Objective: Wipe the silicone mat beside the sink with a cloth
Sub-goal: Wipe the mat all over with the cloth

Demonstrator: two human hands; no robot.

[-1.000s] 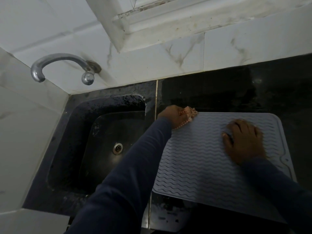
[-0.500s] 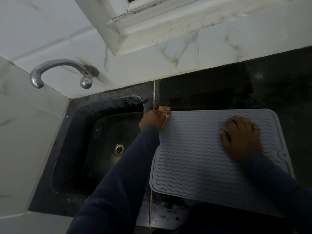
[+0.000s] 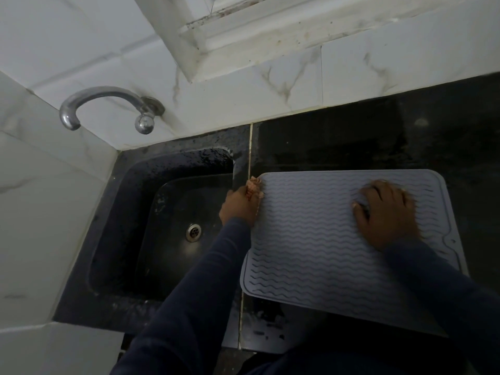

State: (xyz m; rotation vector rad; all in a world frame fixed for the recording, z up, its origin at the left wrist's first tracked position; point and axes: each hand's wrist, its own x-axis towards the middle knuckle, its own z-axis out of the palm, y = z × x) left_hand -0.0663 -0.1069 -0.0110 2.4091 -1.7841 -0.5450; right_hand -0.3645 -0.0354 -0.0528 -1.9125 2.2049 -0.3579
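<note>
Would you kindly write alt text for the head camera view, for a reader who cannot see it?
A left hand holds a pinkish cloth at the left edge of a grey ridged silicone mat, while the right hand presses flat on it. A dark sink lies left, under a chrome tap.

Sleeves: I see dark navy long sleeves (image 3: 189, 293) on both my arms, reaching the wrists.
Hands: bare, no gloves.
</note>
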